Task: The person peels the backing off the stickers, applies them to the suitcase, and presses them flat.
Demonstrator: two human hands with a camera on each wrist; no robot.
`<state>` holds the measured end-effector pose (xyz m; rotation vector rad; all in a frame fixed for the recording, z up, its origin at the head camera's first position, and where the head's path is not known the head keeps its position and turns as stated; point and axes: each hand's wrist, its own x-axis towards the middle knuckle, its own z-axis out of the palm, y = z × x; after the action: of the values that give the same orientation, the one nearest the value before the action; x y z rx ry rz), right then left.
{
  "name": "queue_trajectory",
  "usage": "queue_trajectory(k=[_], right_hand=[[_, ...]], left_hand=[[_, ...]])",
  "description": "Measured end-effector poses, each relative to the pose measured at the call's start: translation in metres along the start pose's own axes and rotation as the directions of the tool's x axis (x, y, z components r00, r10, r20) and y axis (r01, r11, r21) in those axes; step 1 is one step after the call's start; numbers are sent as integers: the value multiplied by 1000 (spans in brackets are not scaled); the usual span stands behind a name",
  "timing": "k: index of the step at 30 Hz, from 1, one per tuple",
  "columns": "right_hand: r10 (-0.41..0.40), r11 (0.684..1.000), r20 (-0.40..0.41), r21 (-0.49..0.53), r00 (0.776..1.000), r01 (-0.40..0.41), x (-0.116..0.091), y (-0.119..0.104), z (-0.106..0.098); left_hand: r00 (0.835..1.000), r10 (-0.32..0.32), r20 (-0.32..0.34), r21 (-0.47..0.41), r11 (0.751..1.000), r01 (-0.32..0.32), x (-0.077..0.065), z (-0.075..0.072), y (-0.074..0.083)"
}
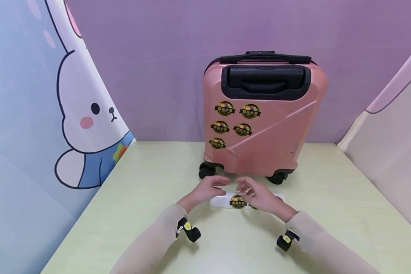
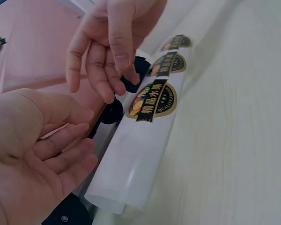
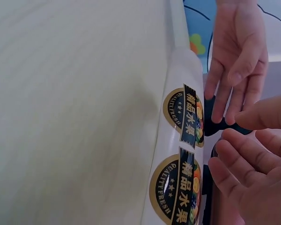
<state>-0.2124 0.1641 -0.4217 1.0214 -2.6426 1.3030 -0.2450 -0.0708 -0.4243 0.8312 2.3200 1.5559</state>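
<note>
A white strip of backing paper (image 1: 222,201) lies curled on the table in front of a pink suitcase (image 1: 260,140). Round black-and-gold stickers, one of them this fruit sticker (image 2: 152,101), sit in a row along the strip. My left hand (image 1: 210,188) hovers over the strip's left part, fingers loosely bent with nothing between them. Facing it, my right hand (image 1: 260,196) is held above the strip's right part and covers some stickers in the head view. Its fingers are relaxed and hold nothing visible. In both wrist views the hands are apart.
Several matching stickers (image 1: 242,129) are on the suitcase's left front. The suitcase stands upright on black wheels (image 1: 277,177) at the back of the pale table (image 1: 150,182). Behind it hangs a purple backdrop (image 1: 150,76), with a cartoon rabbit panel (image 1: 82,87) at left.
</note>
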Motion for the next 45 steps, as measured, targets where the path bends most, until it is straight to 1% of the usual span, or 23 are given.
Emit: queue_trajectory(k=[3, 7, 10, 14, 17, 21, 25, 28, 30, 35, 37, 39, 41, 43, 45], right_hand=[[-13, 1000, 13, -28, 1000, 13, -2, 1, -1], [-23, 998, 18, -64, 1000, 24, -4, 1, -1], [-23, 996, 11, -91, 1000, 24, -5, 0, -1], [-18, 991, -2, -129, 1000, 18, -7, 1, 1], [-24, 985, -11, -170, 1000, 22, -7, 1, 2], [-33, 976, -15, -217, 999, 29, -7, -1, 4], [-48, 963, -9, -267, 999, 44, -7, -3, 6], [-79, 941, -6, -331, 997, 73, -6, -4, 8], [-101, 921, -3, -380, 995, 92, -6, -5, 9], [-154, 876, 5, -463, 988, 138, -4, -8, 11], [-181, 850, 7, -501, 983, 160, -2, -8, 11], [-214, 818, 10, -545, 977, 184, 0, -8, 12], [-245, 790, 13, -576, 969, 207, 1, -8, 13], [-273, 773, 12, -592, 962, 227, 2, -9, 13], [-291, 769, 7, -593, 957, 239, 2, -10, 13]], left_hand=[[1000, 8, 23, 63, 998, -10, 5, 2, 0], [997, -40, 69, 165, 986, 28, 11, 4, 1], [993, -83, 87, 203, 977, 64, 13, 6, 1], [990, -114, 84, 189, 977, 96, 16, 7, 0], [990, -117, 75, 169, 980, 103, 16, 6, 0], [991, -126, 52, 127, 985, 119, 17, 4, -2], [987, -158, 36, 81, 985, 154, 17, 3, -4], [983, -179, 29, 46, 983, 177, 17, 2, -7], [983, -184, 25, 22, 983, 184, 16, 2, -8], [977, -213, 23, -32, 976, 214, 14, 1, -10], [974, -227, 23, -52, 972, 228, 13, 1, -10], [970, -243, 27, -77, 967, 245, 13, 2, -10], [966, -256, 39, -106, 960, 258, 12, 2, -9], [962, -267, 55, -141, 952, 272, 11, 3, -8], [960, -272, 67, -174, 944, 280, 10, 3, -7]])
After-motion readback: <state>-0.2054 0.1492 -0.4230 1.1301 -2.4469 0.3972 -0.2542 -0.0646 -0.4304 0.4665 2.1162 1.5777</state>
